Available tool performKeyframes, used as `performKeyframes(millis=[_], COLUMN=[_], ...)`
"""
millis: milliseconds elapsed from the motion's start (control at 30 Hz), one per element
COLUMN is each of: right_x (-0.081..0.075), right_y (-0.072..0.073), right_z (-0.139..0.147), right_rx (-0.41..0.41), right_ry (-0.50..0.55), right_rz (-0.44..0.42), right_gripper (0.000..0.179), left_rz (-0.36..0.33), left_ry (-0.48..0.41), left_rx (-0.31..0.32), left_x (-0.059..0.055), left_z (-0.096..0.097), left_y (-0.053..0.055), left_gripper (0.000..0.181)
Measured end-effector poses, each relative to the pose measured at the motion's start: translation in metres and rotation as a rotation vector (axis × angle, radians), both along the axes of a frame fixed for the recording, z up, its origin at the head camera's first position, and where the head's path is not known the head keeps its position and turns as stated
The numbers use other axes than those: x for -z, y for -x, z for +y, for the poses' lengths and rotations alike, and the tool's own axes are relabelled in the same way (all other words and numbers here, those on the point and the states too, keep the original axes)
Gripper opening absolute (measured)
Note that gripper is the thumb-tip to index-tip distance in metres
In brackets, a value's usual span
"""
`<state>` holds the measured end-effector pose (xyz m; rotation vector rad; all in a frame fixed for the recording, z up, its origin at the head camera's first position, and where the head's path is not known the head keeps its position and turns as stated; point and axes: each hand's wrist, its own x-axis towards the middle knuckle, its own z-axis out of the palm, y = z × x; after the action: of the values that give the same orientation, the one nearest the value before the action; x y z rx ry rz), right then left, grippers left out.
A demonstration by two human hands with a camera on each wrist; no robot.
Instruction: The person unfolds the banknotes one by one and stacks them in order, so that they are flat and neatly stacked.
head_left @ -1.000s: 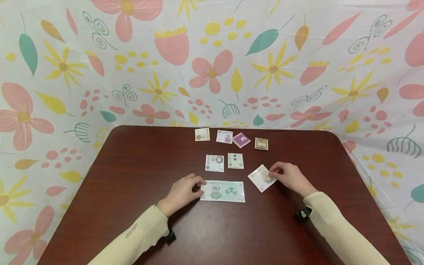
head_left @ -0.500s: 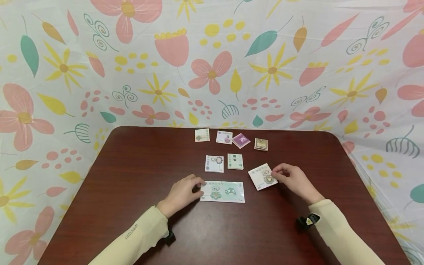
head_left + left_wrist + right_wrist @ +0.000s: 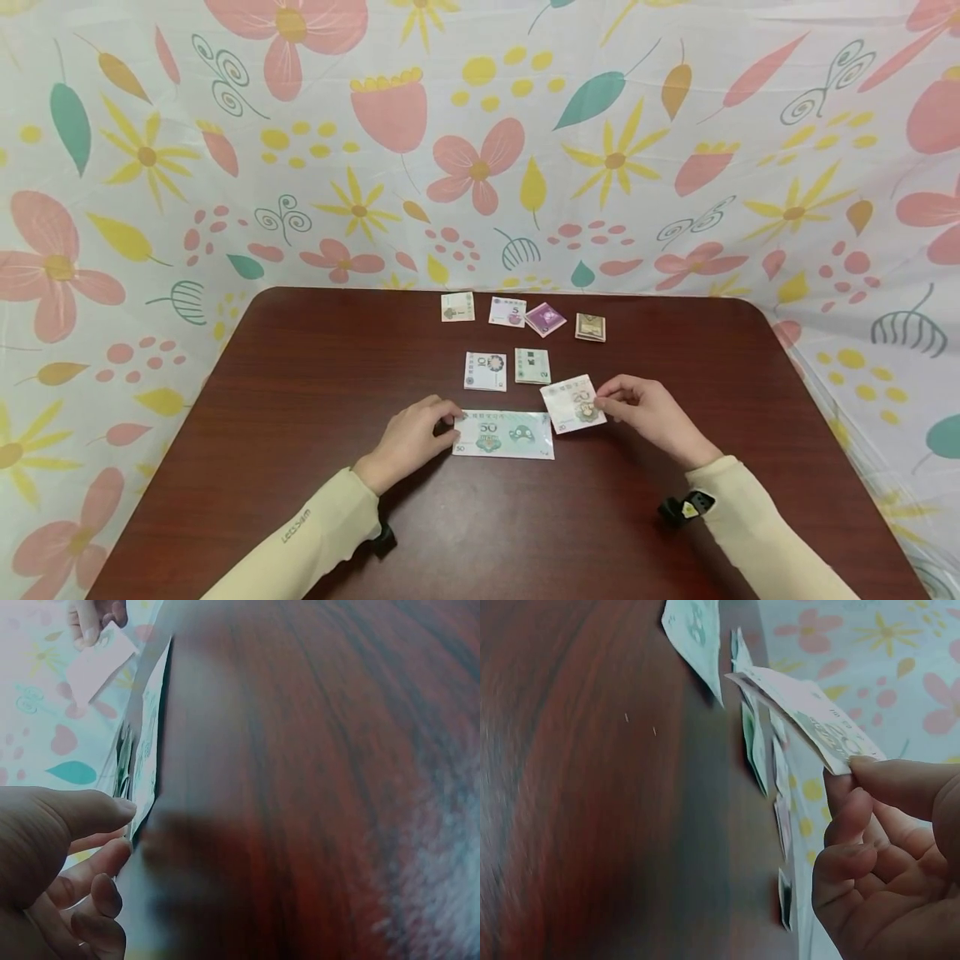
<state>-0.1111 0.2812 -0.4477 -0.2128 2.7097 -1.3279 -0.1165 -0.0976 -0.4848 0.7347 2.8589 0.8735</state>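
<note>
**Two notes pinched over a dark red-brown worktop [image 3: 285,433]**

The grip of the left hand [image 3: 412,442] is closed, thumb and forefinger together on the left end of a green 50 note [image 3: 504,435], which lies at the near end of the group of notes. The grip of the right hand [image 3: 652,417] is clamped too, pinching the right side of a pale 20 note [image 3: 570,402]. That note is raised off the worktop and tilted, near the right end of the 50 note; the right wrist view shows the two apart.

Beyond the held notes, a pale 10 note [image 3: 485,371] and a green 2 note [image 3: 532,367] lie just beside each other. In the farthest row, from left to right, are a 1 note [image 3: 457,307], a pale 5 note [image 3: 507,312], a deep purple note [image 3: 545,319] turned at an angle and a small folded brown note [image 3: 590,327]. The 5 note and the purple one appear to meet at a corner. A flowered cloth [image 3: 480,167] hangs behind.
</note>
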Motion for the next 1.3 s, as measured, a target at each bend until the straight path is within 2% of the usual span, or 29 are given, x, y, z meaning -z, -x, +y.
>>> performKeyframes(millis=[367,633,900,1033,1300], right_x=[0.007,0.013,0.015,0.017,0.021], right_y=[-0.001,0.0,-0.002,-0.003,-0.002], right_z=[-0.027,-0.046,-0.062,-0.067,-0.072], right_rx=[-0.035,-0.042,-0.06,-0.062,-0.059], right_ry=[0.145,0.229,0.279,0.282,0.303], right_rz=[-0.123,-0.148,-0.156,-0.164,-0.167], right_gripper=[0.019,0.019,0.019,0.019,0.016], left_rz=[0.061,0.118,0.09,0.077,0.097], left_ry=[-0.075,-0.243,-0.352,-0.374,-0.361], left_rx=[-0.033,-0.069,-0.085,-0.084,-0.093], left_x=[-0.001,-0.009,-0.013,-0.012,-0.011], left_z=[0.007,0.021,0.035,0.039,0.042], left_y=[0.001,0.005,0.009,0.01,0.011], left_gripper=[0.009,0.007,0.009,0.009,0.008])
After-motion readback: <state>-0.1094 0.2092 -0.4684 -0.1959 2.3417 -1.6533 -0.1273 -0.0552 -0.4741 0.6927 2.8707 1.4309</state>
